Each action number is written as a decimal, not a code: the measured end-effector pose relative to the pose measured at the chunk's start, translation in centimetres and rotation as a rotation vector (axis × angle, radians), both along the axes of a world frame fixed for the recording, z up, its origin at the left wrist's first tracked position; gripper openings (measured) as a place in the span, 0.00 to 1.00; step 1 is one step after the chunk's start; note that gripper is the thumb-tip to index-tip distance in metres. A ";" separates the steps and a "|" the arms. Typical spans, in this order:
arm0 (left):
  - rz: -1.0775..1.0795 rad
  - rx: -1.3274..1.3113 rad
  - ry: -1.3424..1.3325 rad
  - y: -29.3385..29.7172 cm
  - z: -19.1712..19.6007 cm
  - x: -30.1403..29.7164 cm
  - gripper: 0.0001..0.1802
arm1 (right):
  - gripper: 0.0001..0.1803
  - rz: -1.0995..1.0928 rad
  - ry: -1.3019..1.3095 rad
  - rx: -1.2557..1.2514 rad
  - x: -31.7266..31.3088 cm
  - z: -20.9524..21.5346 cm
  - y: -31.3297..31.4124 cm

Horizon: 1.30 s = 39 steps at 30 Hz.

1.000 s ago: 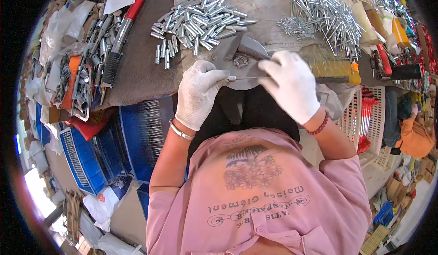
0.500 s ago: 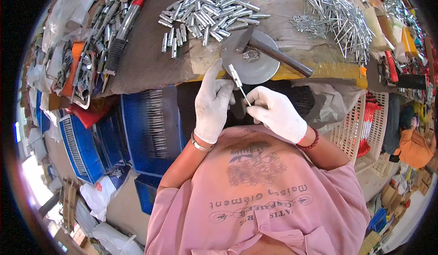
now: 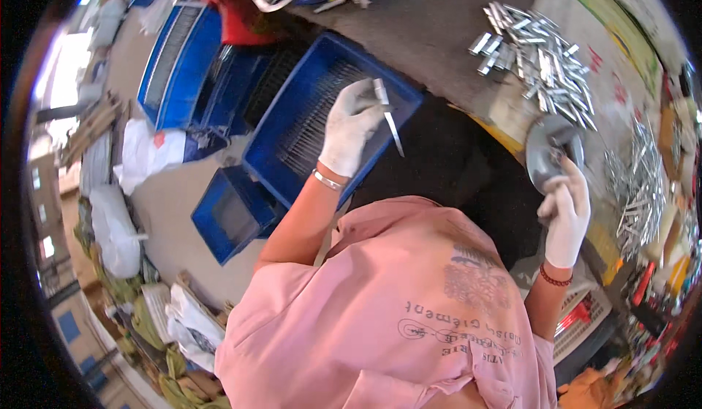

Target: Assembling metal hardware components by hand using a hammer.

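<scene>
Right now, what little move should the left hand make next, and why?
Probably lower the metal stick into the blue bin and let go: the left hand seems to hold it over that bin, where thin sticks lie in a row.

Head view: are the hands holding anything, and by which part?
White-gloved left hand: a slim silvery metal rod, by its thicker upper end. White-gloved right hand: cannot be told.

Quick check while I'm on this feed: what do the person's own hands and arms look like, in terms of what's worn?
The left hand and right hand both wear white gloves ending at the wrist. A silvery bangle sits beside the left cuff, a dark red beaded bracelet beside the right. The sleeves are short and pink.
</scene>
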<state>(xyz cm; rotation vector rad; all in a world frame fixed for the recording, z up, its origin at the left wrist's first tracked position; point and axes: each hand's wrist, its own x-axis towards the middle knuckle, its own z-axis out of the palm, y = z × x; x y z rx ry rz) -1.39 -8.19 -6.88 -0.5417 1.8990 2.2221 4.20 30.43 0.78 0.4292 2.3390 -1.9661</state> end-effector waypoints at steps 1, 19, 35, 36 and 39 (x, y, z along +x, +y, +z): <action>0.082 -0.153 -0.047 -2.1 -2.0 0.6 0.34 | 0.24 -0.019 0.019 -0.031 0.0 -0.4 0.2; 0.398 -0.979 -0.304 -24.9 -31.9 6.4 0.32 | 0.20 -0.102 0.058 -0.043 -0.2 -1.7 0.0; 0.213 -0.977 0.740 0.8 3.1 -7.3 0.11 | 0.16 -0.046 -0.001 -0.185 0.2 -0.9 0.1; 0.052 -0.917 0.811 3.1 4.9 -8.2 0.12 | 0.16 -0.042 -0.009 -0.191 0.2 -0.6 0.1; -0.308 -0.953 0.966 7.0 5.8 -12.5 0.14 | 0.16 -0.027 -0.009 -0.220 0.3 0.0 0.0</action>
